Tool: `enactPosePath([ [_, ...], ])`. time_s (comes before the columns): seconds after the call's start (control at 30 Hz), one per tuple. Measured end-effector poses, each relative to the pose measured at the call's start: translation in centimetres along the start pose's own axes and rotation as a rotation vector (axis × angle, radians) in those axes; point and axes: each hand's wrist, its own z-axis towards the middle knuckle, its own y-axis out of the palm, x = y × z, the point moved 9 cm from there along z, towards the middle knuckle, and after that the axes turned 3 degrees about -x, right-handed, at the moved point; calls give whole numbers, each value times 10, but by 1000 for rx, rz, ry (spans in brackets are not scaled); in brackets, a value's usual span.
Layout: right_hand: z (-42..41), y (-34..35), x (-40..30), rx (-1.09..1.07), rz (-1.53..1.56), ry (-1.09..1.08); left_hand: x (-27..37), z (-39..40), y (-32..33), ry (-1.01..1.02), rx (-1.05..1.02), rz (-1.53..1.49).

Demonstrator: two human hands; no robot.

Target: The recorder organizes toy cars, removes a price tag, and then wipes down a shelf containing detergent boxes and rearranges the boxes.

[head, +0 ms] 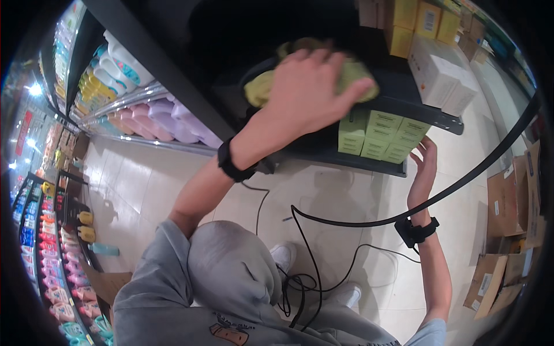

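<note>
My left hand (305,88) lies palm down on a crumpled yellow-green cloth (259,88), blurred, over the dark shelf. Its thumb is spread to the right on the cloth, and the fingertips are partly hidden in shadow. Below this shelf, light green boxes (383,134) stand in stacks on a lower black shelf board (368,166). Beside the right end of these boxes is my right hand (426,155), its fingers bent and apart; whether they touch the boxes or shelf is unclear. Both wrists wear black straps.
White boxes (446,78) and yellow boxes (426,21) stand on the upper shelf. A black cable (368,224) crosses before my right forearm, with coils between my feet. Cardboard boxes (506,203) are at the right. Shelves of bottles (147,119) line the left.
</note>
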Motion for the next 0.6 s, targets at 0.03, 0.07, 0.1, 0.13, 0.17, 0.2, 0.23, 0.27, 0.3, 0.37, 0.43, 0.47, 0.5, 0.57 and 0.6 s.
enactPosePath([
  [0.03,-1,-3,4,2,-6,3,12,2,7,69,-12,-27],
  [0.07,-2,-7,8,15,16,27,23,5,8,165,-20,-48],
  [0.1,-3,-6,13,16,36,48,23,2,7,228,-26,-91],
  [0.13,-5,-9,16,10,15,46,22,1,7,303,-23,-148],
  [0.17,-7,-14,17,9,-6,44,23,-3,5,380,-20,-209],
  [0.2,-9,-14,16,-8,-21,38,18,-9,0,396,-14,-225],
  [0.23,-12,-21,16,-9,-37,34,11,-14,1,374,-39,-213],
  [0.27,-14,-29,16,-7,-56,31,0,-20,2,324,-56,-207],
  [0.3,-15,-32,14,32,-58,58,-14,-26,-4,281,-77,-187],
  [0.37,-13,-35,18,58,-36,43,-49,-43,-18,195,-51,-74],
  [0.43,-12,-35,28,78,-21,85,-61,-54,-20,163,-27,-7],
  [0.47,-13,-33,33,81,-12,105,-58,-53,-19,169,-9,24],
  [0.5,-14,-31,39,89,0,115,-54,-49,-17,195,-19,7],
  [0.57,-12,-37,47,82,10,124,-29,-32,-9,223,-26,-25],
  [0.6,-11,-39,52,78,34,122,-10,-24,-1,232,-52,-61],
])
